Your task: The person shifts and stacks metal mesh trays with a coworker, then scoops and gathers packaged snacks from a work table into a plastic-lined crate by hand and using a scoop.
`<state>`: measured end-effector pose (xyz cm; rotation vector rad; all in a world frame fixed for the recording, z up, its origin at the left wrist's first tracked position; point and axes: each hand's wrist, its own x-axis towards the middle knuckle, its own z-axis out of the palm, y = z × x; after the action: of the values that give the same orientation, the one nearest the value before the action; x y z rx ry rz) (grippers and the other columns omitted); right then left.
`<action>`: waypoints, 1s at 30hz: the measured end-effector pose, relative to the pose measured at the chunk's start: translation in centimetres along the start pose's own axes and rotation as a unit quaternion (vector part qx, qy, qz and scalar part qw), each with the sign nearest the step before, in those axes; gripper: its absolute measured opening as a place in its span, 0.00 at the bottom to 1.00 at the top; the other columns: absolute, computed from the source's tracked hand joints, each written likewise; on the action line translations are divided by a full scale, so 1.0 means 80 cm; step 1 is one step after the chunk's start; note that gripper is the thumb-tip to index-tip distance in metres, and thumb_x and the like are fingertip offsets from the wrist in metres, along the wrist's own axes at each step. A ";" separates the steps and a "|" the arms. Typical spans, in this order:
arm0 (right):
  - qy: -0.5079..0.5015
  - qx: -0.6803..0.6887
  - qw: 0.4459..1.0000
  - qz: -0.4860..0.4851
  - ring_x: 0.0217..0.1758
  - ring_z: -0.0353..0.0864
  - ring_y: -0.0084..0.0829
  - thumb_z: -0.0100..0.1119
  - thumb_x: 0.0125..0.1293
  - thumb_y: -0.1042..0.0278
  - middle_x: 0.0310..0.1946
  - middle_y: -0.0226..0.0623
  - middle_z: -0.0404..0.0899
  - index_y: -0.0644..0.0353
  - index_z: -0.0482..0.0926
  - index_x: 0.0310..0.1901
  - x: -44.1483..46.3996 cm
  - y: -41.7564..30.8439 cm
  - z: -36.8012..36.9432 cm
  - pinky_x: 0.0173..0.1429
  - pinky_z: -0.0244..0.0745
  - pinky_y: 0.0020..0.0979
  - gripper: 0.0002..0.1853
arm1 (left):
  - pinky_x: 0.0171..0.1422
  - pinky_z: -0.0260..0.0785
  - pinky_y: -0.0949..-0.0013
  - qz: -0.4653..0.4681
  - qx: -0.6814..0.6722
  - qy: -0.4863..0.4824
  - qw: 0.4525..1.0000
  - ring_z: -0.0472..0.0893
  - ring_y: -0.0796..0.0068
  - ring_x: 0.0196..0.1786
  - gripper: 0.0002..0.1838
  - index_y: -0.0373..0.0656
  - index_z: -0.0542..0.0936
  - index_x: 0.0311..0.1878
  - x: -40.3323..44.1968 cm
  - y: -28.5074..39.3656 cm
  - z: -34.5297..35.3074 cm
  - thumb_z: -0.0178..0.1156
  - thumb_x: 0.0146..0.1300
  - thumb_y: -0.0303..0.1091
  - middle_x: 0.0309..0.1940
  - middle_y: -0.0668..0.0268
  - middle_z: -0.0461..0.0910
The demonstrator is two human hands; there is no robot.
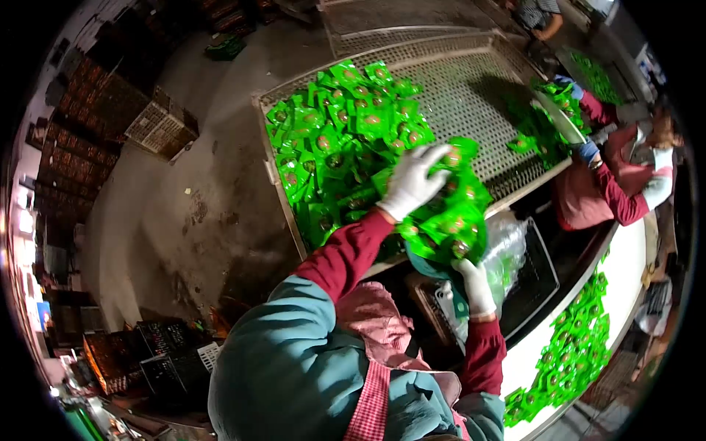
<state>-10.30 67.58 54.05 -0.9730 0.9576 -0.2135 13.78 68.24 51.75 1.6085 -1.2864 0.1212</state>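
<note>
Many green packets (pixel 323 140) with round brownish items inside lie heaped in the left part of a perforated tray (pixel 456 81). My left hand (pixel 414 184), in a white glove, rests with spread fingers on packets at the tray's near edge. Lower right, my right hand (pixel 474 287), also gloved in white, has its fingers closed on the rim of a green container (pixel 430 266), largely hidden by the packets (pixel 456 220) on it. Clear plastic bags (pixel 506 253) are just right of that hand.
Across the tray at right, a person (pixel 618 173) in blue gloves holds a pale container (pixel 560 117) by more packets. A black crate (pixel 533 279) and a white surface with packets (pixel 570 345) lie at lower right. A crate (pixel 162 125) stands on the floor at left.
</note>
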 end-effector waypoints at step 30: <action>0.112 -0.364 0.902 -0.203 0.56 0.76 0.49 0.51 0.60 0.73 0.54 0.58 0.73 0.61 0.46 0.72 0.074 0.002 0.063 0.63 0.69 0.39 0.39 | 0.66 0.61 0.46 -0.300 0.492 -0.220 0.787 0.67 0.47 0.64 0.20 0.45 0.82 0.46 0.032 -0.437 -0.227 0.52 0.56 0.45 0.59 0.52 0.73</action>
<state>-2.96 67.47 51.44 -1.8792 1.0552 -0.3314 50.47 76.50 39.72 3.0396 -0.9861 0.0058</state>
